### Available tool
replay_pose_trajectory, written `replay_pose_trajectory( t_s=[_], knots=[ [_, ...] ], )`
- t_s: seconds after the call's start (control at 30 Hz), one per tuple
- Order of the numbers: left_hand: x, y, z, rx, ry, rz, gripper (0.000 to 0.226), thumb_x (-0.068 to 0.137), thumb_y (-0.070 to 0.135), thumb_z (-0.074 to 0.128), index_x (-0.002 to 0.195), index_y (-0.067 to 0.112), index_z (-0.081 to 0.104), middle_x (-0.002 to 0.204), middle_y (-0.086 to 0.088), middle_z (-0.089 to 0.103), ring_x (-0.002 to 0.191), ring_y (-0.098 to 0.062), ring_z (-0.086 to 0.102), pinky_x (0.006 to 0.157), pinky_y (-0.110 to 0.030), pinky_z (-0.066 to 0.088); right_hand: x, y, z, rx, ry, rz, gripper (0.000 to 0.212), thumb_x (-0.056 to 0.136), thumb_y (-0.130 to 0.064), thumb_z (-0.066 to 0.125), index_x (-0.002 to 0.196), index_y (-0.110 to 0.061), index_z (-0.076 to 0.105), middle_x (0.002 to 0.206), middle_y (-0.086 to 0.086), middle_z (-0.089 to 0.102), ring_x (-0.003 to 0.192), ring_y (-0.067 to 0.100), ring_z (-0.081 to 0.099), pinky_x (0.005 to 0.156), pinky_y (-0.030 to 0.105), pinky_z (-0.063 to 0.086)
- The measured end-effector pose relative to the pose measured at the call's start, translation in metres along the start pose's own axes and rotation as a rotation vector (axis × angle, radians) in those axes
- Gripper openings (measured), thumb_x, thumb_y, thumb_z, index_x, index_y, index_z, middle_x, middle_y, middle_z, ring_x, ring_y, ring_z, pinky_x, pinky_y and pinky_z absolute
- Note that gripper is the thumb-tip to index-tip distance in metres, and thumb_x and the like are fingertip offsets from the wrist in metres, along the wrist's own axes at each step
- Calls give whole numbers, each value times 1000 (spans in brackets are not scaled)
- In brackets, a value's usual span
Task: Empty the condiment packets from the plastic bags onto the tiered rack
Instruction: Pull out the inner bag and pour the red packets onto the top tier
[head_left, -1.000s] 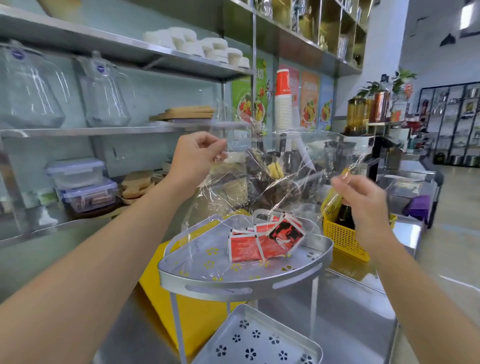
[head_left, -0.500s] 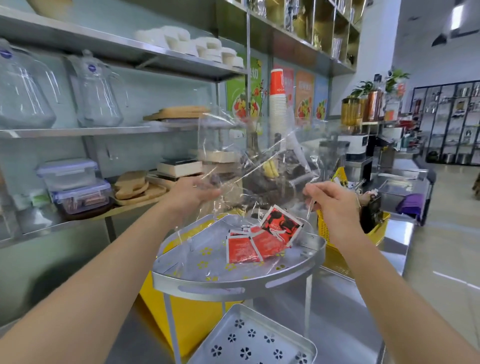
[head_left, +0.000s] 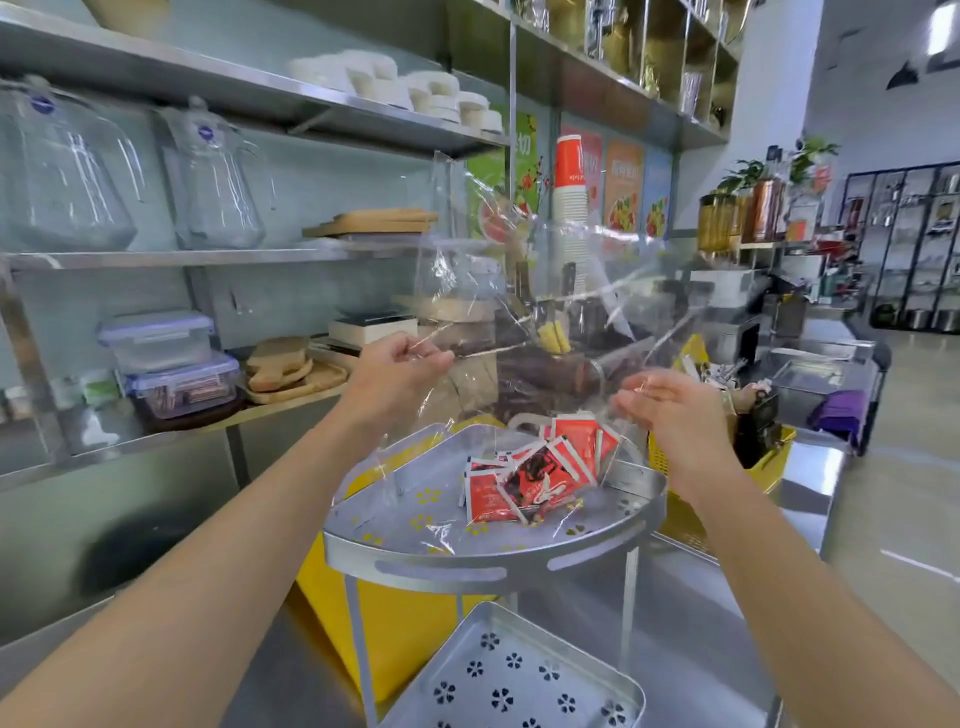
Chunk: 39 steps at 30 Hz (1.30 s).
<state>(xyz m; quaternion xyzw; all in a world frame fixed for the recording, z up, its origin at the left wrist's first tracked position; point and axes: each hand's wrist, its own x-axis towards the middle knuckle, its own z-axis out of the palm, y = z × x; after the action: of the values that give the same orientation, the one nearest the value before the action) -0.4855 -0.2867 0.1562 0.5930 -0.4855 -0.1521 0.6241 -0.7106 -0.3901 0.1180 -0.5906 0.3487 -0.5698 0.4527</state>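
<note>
Two glass jugs (head_left: 62, 171) are standing on a shelf (head_left: 156, 258) far to the left. Under them, two plastic boxes (head_left: 166, 364) are sitting one on top of the other, and some wooden boards (head_left: 291, 366) are lying just beside them.

My left hand (head_left: 395, 374) is reaching out in front of the boards. Its fingers (head_left: 434, 358) are pinching together on the edge of a clear plastic bag (head_left: 561, 291). The bag is hanging open in the air between my two hands, and its low part is trailing down onto the rack.

The tiered rack (head_left: 358, 639) is standing on the counter (head_left: 701, 654), with a yellow box (head_left: 415, 634) behind its legs. The red packets (head_left: 530, 478) are lying in a small pile on the top tray (head_left: 447, 561), toward its back right side. Some are lying flat and some are leaning up. A bit of the bag is lying over them, so I cannot tell if any are inside it. The lower tray (head_left: 519, 670), with flower holes, is sitting near me.

My right hand (head_left: 675, 415) is hanging just above the packets, on the right of the bag. Its fingers (head_left: 631, 400) are looking blurry, but they are lying straight and loose, not curling round anything, and the bag is touching them.

A yellow basket (head_left: 774, 460) is sitting behind that hand, and a purple thing (head_left: 836, 415) is lying farther right.
</note>
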Motion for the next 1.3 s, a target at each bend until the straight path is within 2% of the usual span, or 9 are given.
replay_pose_trajectory(
  t_s=[0.23,0.5,0.67,0.73,0.87,0.97,1.13,1.23,1.3],
  knots=[
    [7,11,-18,-109,36,-75,21,75,10,73,77,13,53,70,-4,60,66,-18,56,70,-32,45,25,-46,10,137,100,-78,15,80,2,64,78,-12,58,75,1,63,68,14,61,60,21,50],
    [7,32,-30,-167,83,-9,29,80,13,71,98,6,50,66,-5,62,40,-4,56,46,-20,43,36,-100,20,57,98,-241,23,75,-5,69,70,-23,55,79,4,65,82,24,63,75,34,50],
    [3,42,-44,-248,73,-10,26,78,15,73,89,9,51,58,1,65,54,-15,60,63,-37,52,26,-116,25,78,95,-277,20,80,-3,65,73,-20,56,71,0,63,62,13,62,61,26,53],
    [-3,48,-50,-244,78,11,23,80,14,70,92,7,52,48,3,62,42,-9,55,48,-25,50,24,-120,28,86,80,-286,18,84,-3,60,76,-19,56,72,1,62,53,9,60,53,24,53],
    [-21,63,-69,-241,138,21,20,86,19,63,76,4,53,40,4,59,31,-5,49,33,-14,39,17,-119,43,94,3,-246,9,91,-4,49,93,-9,56,69,3,59,45,11,54,37,21,45],
    [-38,65,-93,-186,215,10,31,86,31,61,65,10,53,38,4,56,30,-8,47,31,-13,35,7,-110,63,90,-87,-198,12,91,-5,50,84,-13,54,65,6,57,36,8,52,34,19,42],
    [-76,36,-149,-121,303,-84,27,87,26,62,66,13,52,39,6,57,32,-6,51,38,-16,39,-22,-86,119,23,-227,-188,19,88,-3,51,75,-15,56,68,0,55,54,6,54,56,25,44],
    [-111,6,-185,-42,426,-137,28,87,20,62,62,12,54,40,5,58,29,-4,48,34,-12,35,-53,-68,159,-26,-361,-157,11,92,-2,46,87,-8,54,67,2,50,31,-2,48,32,14,38],
    [-138,-15,-201,-6,507,-210,26,86,20,64,65,11,53,43,4,59,29,-5,49,32,-12,34,-75,-45,186,-141,-443,-174,12,93,-4,42,90,-10,52,71,7,54,32,0,51,32,16,42]
  ],
)
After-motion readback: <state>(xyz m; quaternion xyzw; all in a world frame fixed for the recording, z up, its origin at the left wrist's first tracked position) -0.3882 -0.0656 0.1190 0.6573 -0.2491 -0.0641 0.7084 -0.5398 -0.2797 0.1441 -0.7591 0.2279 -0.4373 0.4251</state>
